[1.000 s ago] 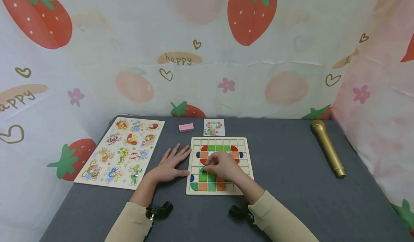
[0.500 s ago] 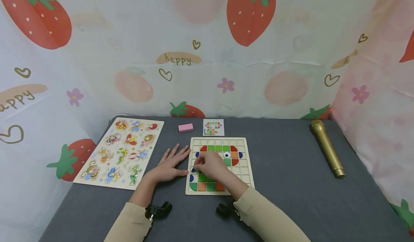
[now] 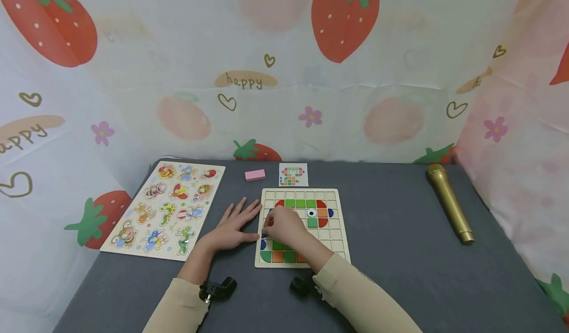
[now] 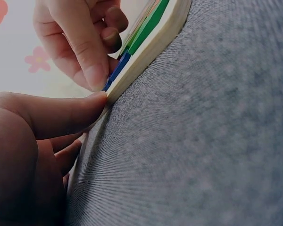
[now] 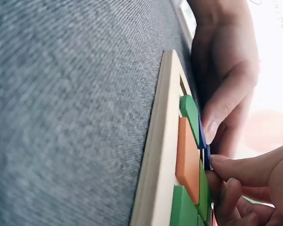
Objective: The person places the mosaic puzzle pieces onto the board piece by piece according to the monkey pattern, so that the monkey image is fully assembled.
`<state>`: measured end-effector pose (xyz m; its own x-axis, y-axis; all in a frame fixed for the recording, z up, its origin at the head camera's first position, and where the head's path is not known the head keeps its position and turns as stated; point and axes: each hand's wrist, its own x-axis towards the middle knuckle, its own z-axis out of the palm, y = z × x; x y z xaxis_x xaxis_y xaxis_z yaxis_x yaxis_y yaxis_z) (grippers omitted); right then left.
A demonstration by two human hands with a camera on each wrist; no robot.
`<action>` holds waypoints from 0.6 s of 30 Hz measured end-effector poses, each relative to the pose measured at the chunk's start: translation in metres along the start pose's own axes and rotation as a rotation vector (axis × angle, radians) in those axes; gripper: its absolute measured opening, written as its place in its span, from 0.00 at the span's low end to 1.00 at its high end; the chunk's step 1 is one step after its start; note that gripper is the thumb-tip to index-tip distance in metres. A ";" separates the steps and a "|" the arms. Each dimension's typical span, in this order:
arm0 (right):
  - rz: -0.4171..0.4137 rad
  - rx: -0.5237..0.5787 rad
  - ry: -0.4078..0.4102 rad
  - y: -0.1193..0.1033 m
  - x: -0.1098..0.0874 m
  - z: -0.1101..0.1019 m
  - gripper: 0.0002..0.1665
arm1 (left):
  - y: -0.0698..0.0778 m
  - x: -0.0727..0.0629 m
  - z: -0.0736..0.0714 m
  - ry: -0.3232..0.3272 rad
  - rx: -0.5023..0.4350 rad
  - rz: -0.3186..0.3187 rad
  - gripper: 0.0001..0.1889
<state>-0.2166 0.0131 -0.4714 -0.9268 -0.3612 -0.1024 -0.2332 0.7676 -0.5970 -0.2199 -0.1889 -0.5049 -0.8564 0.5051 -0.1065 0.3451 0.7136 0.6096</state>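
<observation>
My right hand is over the left side of a wooden grid board. Its thumb and fingertips pinch a small blue tile at a cell in the leftmost column, just above another blue tile. Green, orange and red tiles fill other cells, and a white eye tile shows right of the hand. My fingers hide part of the pattern. My left hand lies flat on the table with fingers spread, its thumb touching the board's left edge.
A pattern card lies behind the board, with a pink block to its left. A board of cartoon insect pictures lies at the left. A gold microphone-shaped cylinder lies at the right.
With the blue tile, my right hand has moved left across the board to its leftmost column. Several tiles at the right came into sight. My left hand has stayed in place.
</observation>
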 end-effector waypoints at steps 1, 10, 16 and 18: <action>-0.001 -0.004 -0.004 0.000 0.000 0.000 0.10 | 0.000 0.000 0.000 0.001 -0.001 0.001 0.42; -0.044 0.087 -0.029 0.011 -0.006 -0.012 0.06 | 0.000 0.002 0.002 -0.013 0.007 -0.025 0.42; -0.098 0.102 0.000 0.029 -0.025 -0.029 0.04 | -0.002 0.000 0.001 -0.009 -0.003 -0.038 0.42; -0.100 0.110 0.023 0.038 -0.034 -0.037 0.05 | -0.004 -0.001 0.001 -0.007 -0.014 -0.042 0.43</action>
<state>-0.2046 0.0737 -0.4612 -0.9073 -0.4200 -0.0206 -0.2924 0.6652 -0.6870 -0.2201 -0.1915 -0.5078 -0.8672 0.4785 -0.1375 0.3039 0.7275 0.6151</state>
